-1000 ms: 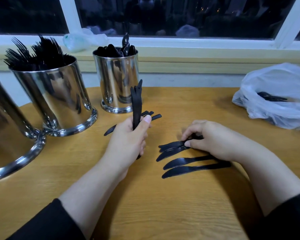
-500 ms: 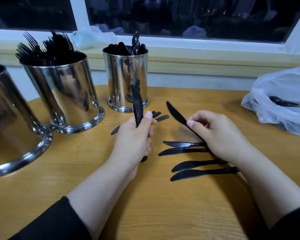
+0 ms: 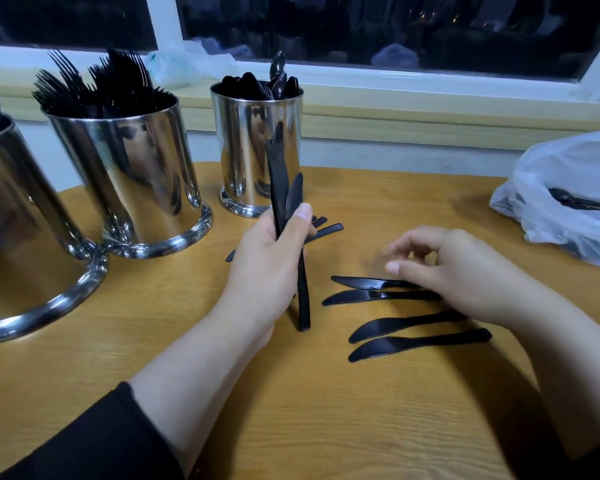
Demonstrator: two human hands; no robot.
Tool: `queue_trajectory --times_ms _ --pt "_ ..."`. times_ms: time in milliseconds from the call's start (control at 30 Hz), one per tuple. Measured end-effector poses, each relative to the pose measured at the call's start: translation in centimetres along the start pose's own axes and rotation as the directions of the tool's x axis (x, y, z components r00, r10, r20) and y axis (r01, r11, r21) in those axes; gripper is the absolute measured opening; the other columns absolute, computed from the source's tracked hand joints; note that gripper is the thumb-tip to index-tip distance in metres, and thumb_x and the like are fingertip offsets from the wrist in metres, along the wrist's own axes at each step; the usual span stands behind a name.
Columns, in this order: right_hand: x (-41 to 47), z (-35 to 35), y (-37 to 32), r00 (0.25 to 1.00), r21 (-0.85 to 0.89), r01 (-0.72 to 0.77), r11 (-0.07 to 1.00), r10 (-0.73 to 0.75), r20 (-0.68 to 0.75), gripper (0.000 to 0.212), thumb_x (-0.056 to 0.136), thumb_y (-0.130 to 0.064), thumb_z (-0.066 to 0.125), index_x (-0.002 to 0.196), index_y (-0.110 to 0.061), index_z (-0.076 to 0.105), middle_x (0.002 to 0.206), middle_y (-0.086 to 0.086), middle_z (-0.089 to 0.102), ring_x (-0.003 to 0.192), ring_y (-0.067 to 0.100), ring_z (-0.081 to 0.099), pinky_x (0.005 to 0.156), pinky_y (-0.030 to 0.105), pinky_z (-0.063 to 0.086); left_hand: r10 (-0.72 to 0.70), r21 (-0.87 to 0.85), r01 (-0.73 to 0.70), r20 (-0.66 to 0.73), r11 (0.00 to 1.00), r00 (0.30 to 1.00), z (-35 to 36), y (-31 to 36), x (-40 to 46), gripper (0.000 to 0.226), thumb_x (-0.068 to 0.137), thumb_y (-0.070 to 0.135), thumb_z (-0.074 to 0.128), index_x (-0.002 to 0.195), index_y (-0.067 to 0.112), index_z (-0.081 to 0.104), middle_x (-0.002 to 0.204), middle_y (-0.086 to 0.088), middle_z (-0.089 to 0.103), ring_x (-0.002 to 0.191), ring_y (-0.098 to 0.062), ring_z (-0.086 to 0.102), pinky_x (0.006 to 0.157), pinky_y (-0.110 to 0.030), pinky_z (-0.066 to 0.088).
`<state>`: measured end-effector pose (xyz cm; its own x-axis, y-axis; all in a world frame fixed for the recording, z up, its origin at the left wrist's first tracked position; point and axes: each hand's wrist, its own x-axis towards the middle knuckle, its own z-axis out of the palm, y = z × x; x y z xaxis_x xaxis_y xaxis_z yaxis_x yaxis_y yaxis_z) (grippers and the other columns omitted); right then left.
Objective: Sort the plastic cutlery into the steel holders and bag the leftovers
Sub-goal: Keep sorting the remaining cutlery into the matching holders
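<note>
Gripping a bundle of black knives [image 3: 284, 202] upright above the wooden table [image 3: 291, 410], the left hand [image 3: 267, 268] sat before the spoon holder [image 3: 257, 147]. The right hand [image 3: 465, 271] hovered, fingers loosely curled, holding nothing, over four loose knives [image 3: 406, 320]. Fork holder [image 3: 129, 174] stood left; plastic bag [image 3: 568, 195] far right

Looks like a café or canteen at night: steel holders [image 3: 132, 174] crammed with black cutlery on a wooden table [image 3: 326, 410] by a dark window [image 3: 378, 26].
</note>
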<state>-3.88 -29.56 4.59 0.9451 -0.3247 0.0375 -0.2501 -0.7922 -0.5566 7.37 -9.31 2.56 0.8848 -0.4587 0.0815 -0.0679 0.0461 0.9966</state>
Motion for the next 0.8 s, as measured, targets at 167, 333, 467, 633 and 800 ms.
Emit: queue_trajectory --times_ms 167,333,467,633,800 --pt "0.2 -0.3 1.5 0.982 -0.194 -0.057 0.979 0.090 0.166 0.018 0.086 -0.049 0.074 0.102 -0.045 0.067 0.105 -0.022 0.056 0.093 -0.002 0.052 0.078 0.021 0.041 0.137 0.148 -0.129 -0.051 0.981 0.989 -0.3 0.1 0.2 0.046 0.107 0.047 0.042 0.075 0.016 0.052 0.070 -0.007 0.051 0.064 -0.018 0.047 0.069 -0.032 0.043" --pt "0.4 0.2 1.3 0.987 -0.181 -0.050 0.982 0.077 0.144 0.014 0.087 -0.044 0.075 0.097 -0.041 0.066 0.106 -0.019 0.059 0.092 -0.001 0.053 0.076 0.018 0.040 0.189 0.102 -0.186 -0.022 0.977 0.982 -0.2 -0.2 0.3 0.034 0.108 0.039 0.045 0.083 0.017 0.051 0.064 0.004 0.050 0.068 -0.013 0.053 0.083 -0.035 0.050" --pt "0.4 0.3 0.9 0.983 -0.179 -0.059 0.982 0.088 0.162 0.015 0.089 -0.045 0.072 0.100 -0.042 0.062 0.107 -0.020 0.056 0.093 -0.003 0.052 0.072 0.016 0.037 0.121 0.135 -0.140 0.139 0.981 0.983 0.1 -0.8 0.1 0.025 0.107 0.037 0.049 0.088 0.023 0.053 0.064 0.002 0.056 0.067 -0.019 0.060 0.069 -0.031 0.052" --pt "0.5 0.8 0.5 0.986 -0.109 -0.095 0.990 0.108 0.128 0.010 0.091 -0.041 0.072 0.093 -0.038 0.062 0.086 -0.015 0.059 0.076 -0.001 0.055 0.060 0.016 0.036 0.016 0.021 -0.021 0.210 1.000 0.978 0.5 -0.9 -0.3 0.016 0.107 0.038 0.052 0.098 0.024 0.054 0.067 0.000 0.049 0.049 -0.020 0.045 0.047 -0.033 0.044" --pt "0.6 1.0 0.4 0.994 -0.027 -0.088 0.996 0.090 0.057 0.009 0.090 -0.038 0.073 0.085 -0.035 0.066 0.075 -0.011 0.061 0.063 -0.007 0.052 0.058 0.010 0.041 -0.048 -0.089 0.059 0.123 0.994 0.991 0.0 -1.1 0.1 0.030 0.104 0.039 0.056 0.091 0.014 0.050 0.064 0.003 0.037 0.050 -0.014 0.030 0.045 -0.029 0.029"
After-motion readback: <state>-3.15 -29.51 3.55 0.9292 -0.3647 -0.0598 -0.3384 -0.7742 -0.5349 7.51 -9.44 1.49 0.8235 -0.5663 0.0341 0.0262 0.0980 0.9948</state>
